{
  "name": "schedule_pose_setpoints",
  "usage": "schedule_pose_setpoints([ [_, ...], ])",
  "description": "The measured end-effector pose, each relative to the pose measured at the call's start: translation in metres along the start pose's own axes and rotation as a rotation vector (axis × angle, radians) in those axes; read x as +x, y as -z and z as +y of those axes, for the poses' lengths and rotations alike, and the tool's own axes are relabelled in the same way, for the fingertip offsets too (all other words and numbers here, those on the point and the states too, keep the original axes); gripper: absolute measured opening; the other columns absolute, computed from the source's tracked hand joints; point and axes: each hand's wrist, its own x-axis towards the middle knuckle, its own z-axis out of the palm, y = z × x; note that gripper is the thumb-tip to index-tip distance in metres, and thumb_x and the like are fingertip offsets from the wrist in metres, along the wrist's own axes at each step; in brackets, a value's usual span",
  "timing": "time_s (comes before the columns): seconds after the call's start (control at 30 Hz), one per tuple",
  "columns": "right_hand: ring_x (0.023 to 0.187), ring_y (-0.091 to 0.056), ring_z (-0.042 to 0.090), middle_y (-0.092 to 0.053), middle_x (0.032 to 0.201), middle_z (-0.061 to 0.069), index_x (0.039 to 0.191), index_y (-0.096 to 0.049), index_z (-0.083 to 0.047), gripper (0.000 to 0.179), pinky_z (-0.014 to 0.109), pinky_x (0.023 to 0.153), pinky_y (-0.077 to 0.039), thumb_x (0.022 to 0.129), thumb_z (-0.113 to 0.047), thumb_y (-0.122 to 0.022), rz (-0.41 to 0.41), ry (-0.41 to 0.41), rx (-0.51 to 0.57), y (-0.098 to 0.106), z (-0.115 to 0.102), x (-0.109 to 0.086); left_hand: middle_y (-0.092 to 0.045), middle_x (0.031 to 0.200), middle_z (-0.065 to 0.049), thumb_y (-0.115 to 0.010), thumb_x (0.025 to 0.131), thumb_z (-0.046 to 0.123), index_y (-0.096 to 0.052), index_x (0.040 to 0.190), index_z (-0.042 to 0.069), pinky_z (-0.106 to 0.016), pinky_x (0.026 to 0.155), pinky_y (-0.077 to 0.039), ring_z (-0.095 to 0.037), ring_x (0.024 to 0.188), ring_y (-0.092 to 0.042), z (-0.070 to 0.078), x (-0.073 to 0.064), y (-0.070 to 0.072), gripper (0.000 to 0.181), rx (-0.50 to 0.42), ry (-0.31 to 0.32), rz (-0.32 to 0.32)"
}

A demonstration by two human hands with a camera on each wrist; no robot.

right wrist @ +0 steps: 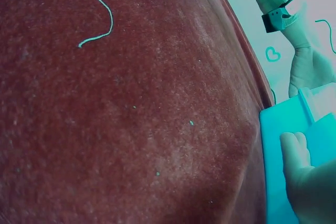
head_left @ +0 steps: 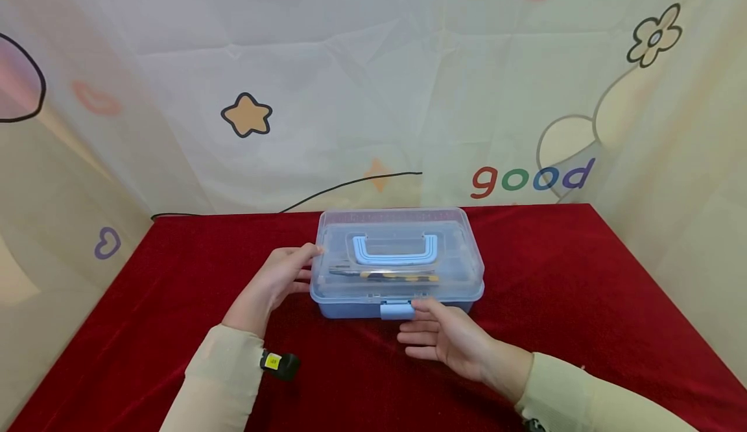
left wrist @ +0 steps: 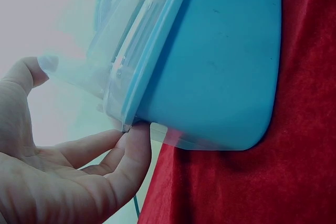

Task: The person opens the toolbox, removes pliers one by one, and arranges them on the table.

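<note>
A light blue plastic storage box [head_left: 344, 310] with a clear lid [head_left: 344, 224] sits on the red cloth. Its lid is down, with a blue carrying handle [head_left: 395, 258] on top and a blue latch [head_left: 397, 311] at the front. A yellow-and-black slim tool [head_left: 399, 277] shows through the lid. My left hand [head_left: 284, 273] holds the box's left end, thumb at the lid's edge and fingertips under the rim [left wrist: 139, 106]. At the front, my right hand [head_left: 452, 341] touches the latch's right end with the thumb; its other fingers stretch out below, fairly straight.
Red cloth [head_left: 175, 328] covers the table around the box. Behind it hangs a pale printed curtain [head_left: 350, 95], with more curtain along both sides. A light thread [right wrist: 109, 17] lies on the cloth in the right wrist view.
</note>
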Motion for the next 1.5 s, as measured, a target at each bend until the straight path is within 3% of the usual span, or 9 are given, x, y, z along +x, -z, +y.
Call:
schedule_pose_setpoints([
  [0.17, 0.105, -0.063, 0.026, -0.061, 0.119, 0.02, 0.125, -0.038, 0.001, 0.044, 0.044, 0.093, -0.052, 0.092, -0.025, -0.052, -0.023, 0.009, 0.032, 0.001, -0.001, -0.002, -0.054, 0.13, -0.012, -0.057, 0.089, 0.043, -0.051, 0.131, 0.01, -0.034, 0.086, -0.056, -0.028, 0.109, -0.058, 0.0, 0.0, 0.0, 0.054, -0.004, 0.002, 0.002],
  [0.4, 0.109, -0.062, 0.027, -0.066, 0.11, 0.008, 0.128, -0.042, 0.006, 0.044, 0.042, 0.093, -0.052, 0.092, -0.017, -0.054, -0.066, 0.036, 0.015, 0.003, -0.001, -0.003, -0.054, 0.13, -0.012, -0.057, 0.089, 0.043, -0.052, 0.131, 0.01, -0.034, 0.086, -0.055, -0.027, 0.109, -0.058, 0.0, 0.0, 0.0, 0.053, -0.003, 0.004, 0.003],
  [0.67, 0.107, -0.062, 0.024, -0.056, 0.126, 0.016, 0.14, -0.029, 0.011, 0.062, 0.041, 0.094, -0.052, 0.09, -0.011, -0.057, -0.057, 0.033, -0.043, 0.008, 0.0, -0.004, -0.054, 0.131, -0.012, -0.056, 0.089, 0.043, -0.051, 0.131, 0.01, -0.034, 0.086, -0.055, -0.027, 0.109, -0.058, 0.0, 0.0, -0.001, 0.054, -0.003, 0.001, 0.002],
  [1.0, 0.092, -0.066, 0.016, -0.067, 0.104, 0.006, 0.136, -0.036, 0.012, 0.058, 0.03, 0.08, -0.056, 0.089, -0.011, -0.061, -0.068, 0.039, -0.132, 0.015, 0.006, -0.001, -0.054, 0.13, -0.012, -0.056, 0.089, 0.043, -0.051, 0.131, 0.01, -0.034, 0.087, -0.055, -0.027, 0.109, -0.058, -0.001, 0.0, 0.0, 0.054, -0.002, -0.003, 0.001],
  [1.5, 0.099, -0.064, 0.021, -0.058, 0.123, 0.019, 0.137, -0.036, 0.011, 0.052, 0.041, 0.087, -0.054, 0.094, -0.018, -0.046, -0.046, 0.009, -0.169, 0.016, -0.001, -0.004, -0.055, 0.13, -0.012, -0.055, 0.09, 0.044, -0.052, 0.13, 0.01, -0.034, 0.086, -0.055, -0.027, 0.108, -0.058, 0.0, 0.0, 0.0, 0.053, 0.001, -0.003, 0.006],
])
